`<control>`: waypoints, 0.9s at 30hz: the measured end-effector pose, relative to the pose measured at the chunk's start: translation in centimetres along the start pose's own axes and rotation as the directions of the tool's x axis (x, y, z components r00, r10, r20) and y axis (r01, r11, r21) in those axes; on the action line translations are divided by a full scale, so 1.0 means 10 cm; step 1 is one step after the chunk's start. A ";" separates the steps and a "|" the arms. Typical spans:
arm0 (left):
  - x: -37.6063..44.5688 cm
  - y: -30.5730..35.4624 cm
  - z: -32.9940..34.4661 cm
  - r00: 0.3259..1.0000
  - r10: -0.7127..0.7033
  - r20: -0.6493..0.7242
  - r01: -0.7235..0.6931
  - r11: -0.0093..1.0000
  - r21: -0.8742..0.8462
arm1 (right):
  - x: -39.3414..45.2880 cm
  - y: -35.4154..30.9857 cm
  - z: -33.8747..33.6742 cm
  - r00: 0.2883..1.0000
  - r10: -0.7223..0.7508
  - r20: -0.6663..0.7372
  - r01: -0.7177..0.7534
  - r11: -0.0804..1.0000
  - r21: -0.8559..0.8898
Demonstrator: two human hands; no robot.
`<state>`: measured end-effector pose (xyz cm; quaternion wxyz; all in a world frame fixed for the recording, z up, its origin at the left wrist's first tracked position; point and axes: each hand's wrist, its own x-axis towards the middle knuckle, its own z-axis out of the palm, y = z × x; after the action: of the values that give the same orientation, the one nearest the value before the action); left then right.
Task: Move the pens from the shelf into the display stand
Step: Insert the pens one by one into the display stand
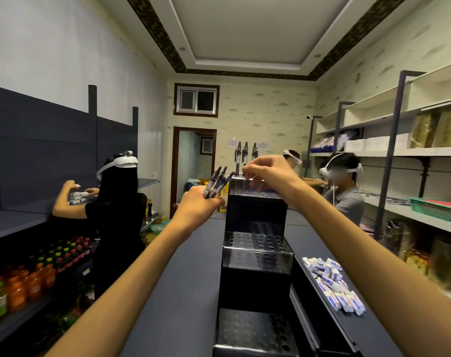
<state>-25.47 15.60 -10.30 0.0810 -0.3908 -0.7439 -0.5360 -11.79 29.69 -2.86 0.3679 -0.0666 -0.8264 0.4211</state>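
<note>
Pens [245,153] — three upright; stand [255,210] three-tiered

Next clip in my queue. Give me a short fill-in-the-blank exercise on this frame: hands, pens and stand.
1. The bundle of pens is gripped in the ____ hand.
2. The number of pens already standing upright in the top tier of the display stand is ____.
3. The right hand is over the ____ tier of the stand.
4. The small white packets lie to the ____ of the stand.

Missing words: left; three; top; right
</note>
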 end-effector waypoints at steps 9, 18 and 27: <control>0.00 0.17 0.17 0.996 0.092 0.002 -0.092 0.995 -0.027 | -0.15 0.13 0.19 0.989 -0.012 0.148 0.017 0.999 -0.032; 0.02 0.17 0.17 0.993 0.092 0.072 -0.090 0.995 -0.031 | -0.11 0.13 0.23 0.993 0.103 0.054 -0.109 0.987 0.119; 0.02 0.06 0.11 0.997 0.015 0.074 -0.014 1.000 -0.023 | 0.28 0.08 -0.12 0.931 0.063 -0.359 -0.047 0.997 0.054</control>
<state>-24.87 16.77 -10.20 0.0529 -0.4167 -0.7376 -0.5287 -13.17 32.12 -1.48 0.5028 -0.1575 -0.7331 0.4301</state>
